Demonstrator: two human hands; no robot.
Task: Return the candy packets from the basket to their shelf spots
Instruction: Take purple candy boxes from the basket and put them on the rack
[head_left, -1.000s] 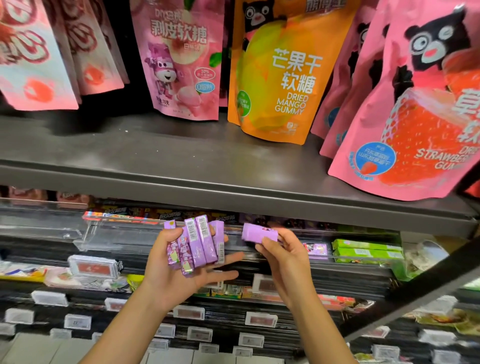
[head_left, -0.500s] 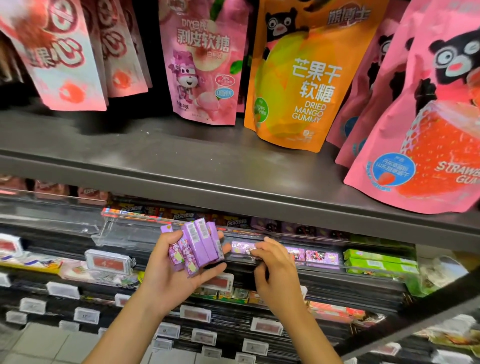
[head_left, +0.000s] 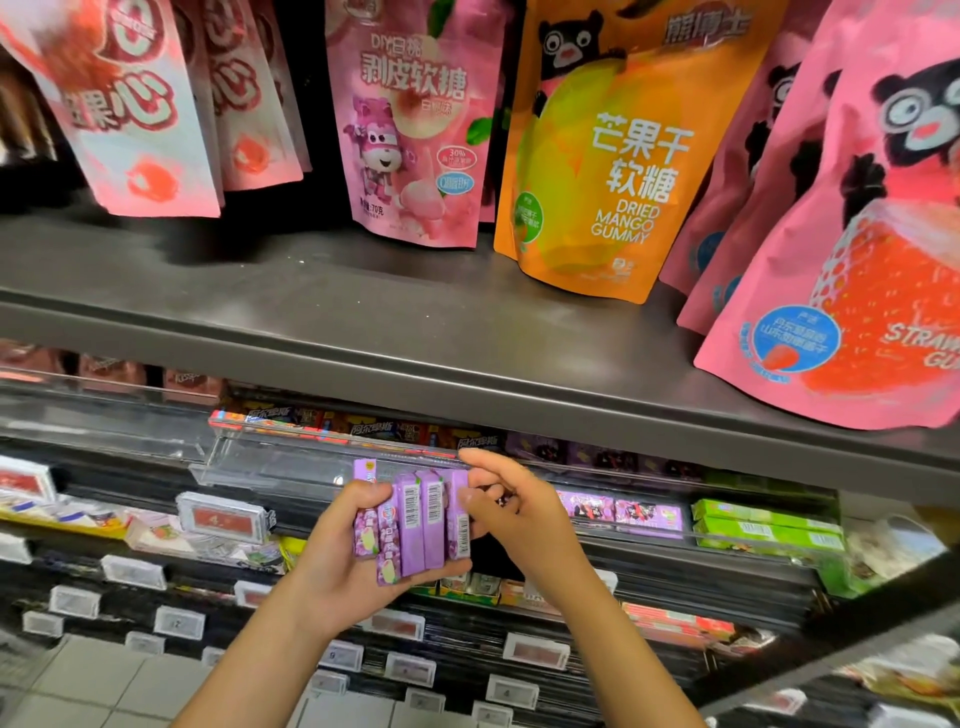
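My left hand (head_left: 332, 582) grips a fanned stack of several purple candy packets (head_left: 415, 525), barcodes facing me, in front of the lower shelf. My right hand (head_left: 524, 525) is right beside the stack, and its thumb and index finger pinch the top of the rightmost packet. Just right of my hands, a row of matching purple packets (head_left: 618, 512) lies behind the clear shelf front (head_left: 270, 462). No basket is in view.
Green packets (head_left: 763, 527) sit right of the purple row. The dark upper shelf (head_left: 363, 322) overhangs my hands and carries hanging bags, among them an orange mango gummy bag (head_left: 608, 156) and pink strawberry bags (head_left: 852, 291). Price tags (head_left: 223, 519) line the lower shelf edges.
My right hand carried one purple packet to the shelf row, left it there, and came back to the stack in my left hand. The view shifted slightly.
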